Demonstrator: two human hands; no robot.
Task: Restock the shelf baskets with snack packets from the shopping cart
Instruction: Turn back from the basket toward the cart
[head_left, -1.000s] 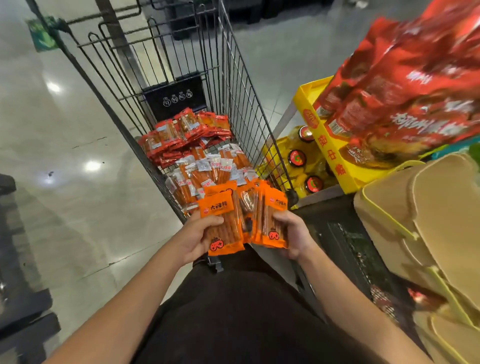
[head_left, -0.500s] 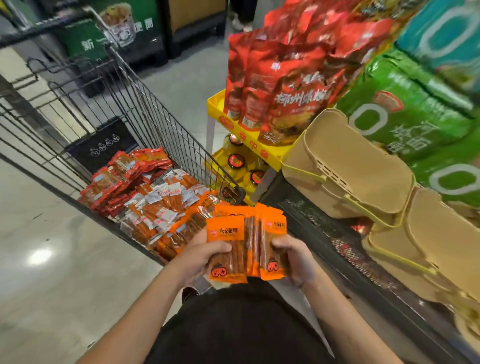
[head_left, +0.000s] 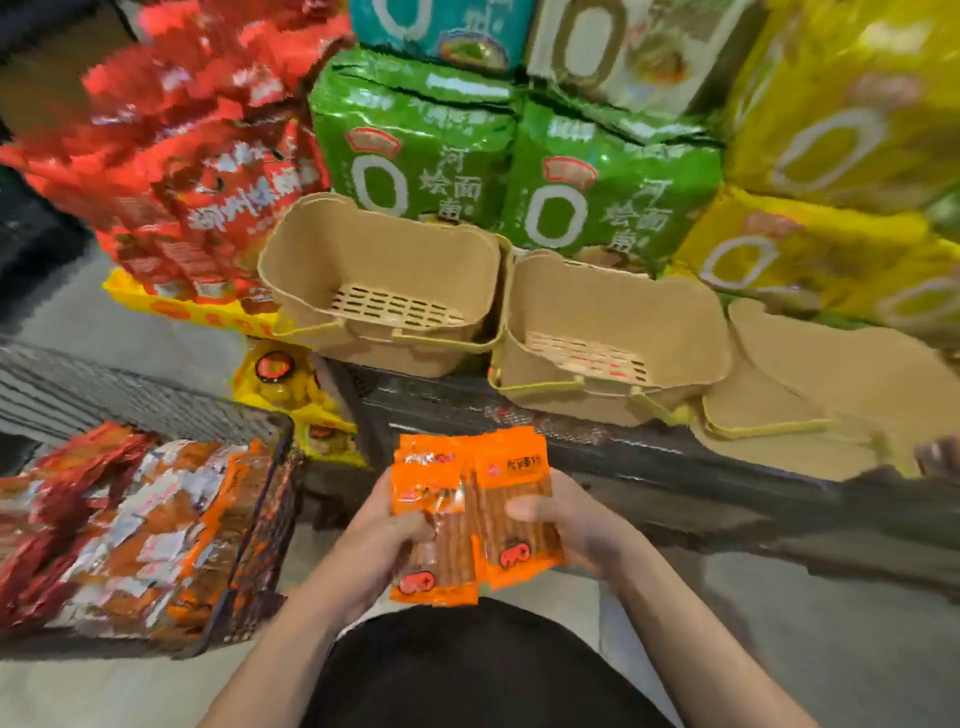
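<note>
A bunch of orange snack packets (head_left: 511, 499) is held upright in front of my body. My left hand (head_left: 382, 540) grips its left side and my right hand (head_left: 566, 525) grips its right side, thumb across the front. Beyond them on the dark shelf edge stand two tan baskets: the left basket (head_left: 322, 249) and the right basket (head_left: 685, 312), both showing bare slotted bottoms. The wire shopping cart (head_left: 156, 400) is at my left, with more red and orange snack packets (head_left: 140, 525) piled in it.
Green noodle bags (head_left: 415, 140), yellow bags (head_left: 852, 104) and red bags (head_left: 208, 166) are stacked behind the baskets. More tan baskets (head_left: 831, 384) lie at the right. A yellow tray (head_left: 182, 312) sits under the red bags. The dark shelf ledge (head_left: 649, 457) runs between me and the baskets.
The view has swung right from the cart to the shelf baskets. Both hands have carried the orange packets along, still held together in front of me.
</note>
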